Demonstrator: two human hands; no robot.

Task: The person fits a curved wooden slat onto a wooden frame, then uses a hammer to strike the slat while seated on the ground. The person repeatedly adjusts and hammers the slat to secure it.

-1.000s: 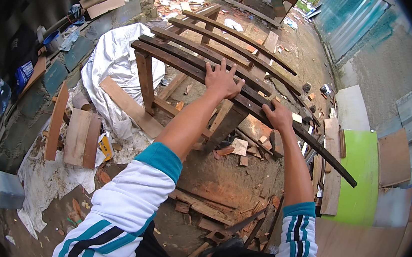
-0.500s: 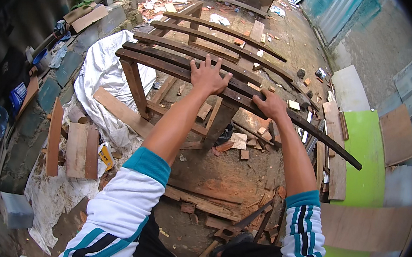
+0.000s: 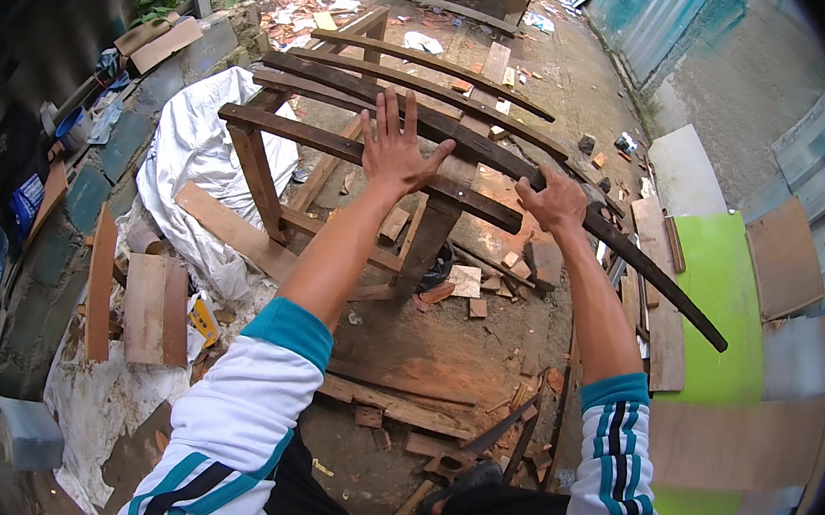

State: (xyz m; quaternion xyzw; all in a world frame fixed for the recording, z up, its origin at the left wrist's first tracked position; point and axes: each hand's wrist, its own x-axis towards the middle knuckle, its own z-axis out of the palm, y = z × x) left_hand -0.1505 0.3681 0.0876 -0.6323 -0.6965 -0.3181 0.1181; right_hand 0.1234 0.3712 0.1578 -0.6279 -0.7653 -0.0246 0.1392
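A wooden frame of brown rails on legs stands before me, with a leg (image 3: 255, 166) at its left. Across it lies a long dark wooden batten (image 3: 657, 275), its right end sticking out far past the frame. Closed around this batten is my right hand (image 3: 554, 202), thumb on the near side. My left hand (image 3: 399, 151) lies flat, fingers stretched and spread, over the batten and the near rail (image 3: 290, 130). The near rail has a cut end just left of my right hand. Other thin battens (image 3: 433, 64) lie across the frame farther back.
A handsaw (image 3: 484, 441) rests on the dirt floor by my foot, among wood scraps. White sheeting (image 3: 199, 140) and planks lie at the left. Green and brown boards (image 3: 722, 280) line the right side by a wall. Another wooden structure (image 3: 464, 7) stands at the back.
The long dark batten has moved away from the near rail toward the back of the frame, opening a gap. My right hand has shifted slightly right and my left hand slightly left with it.
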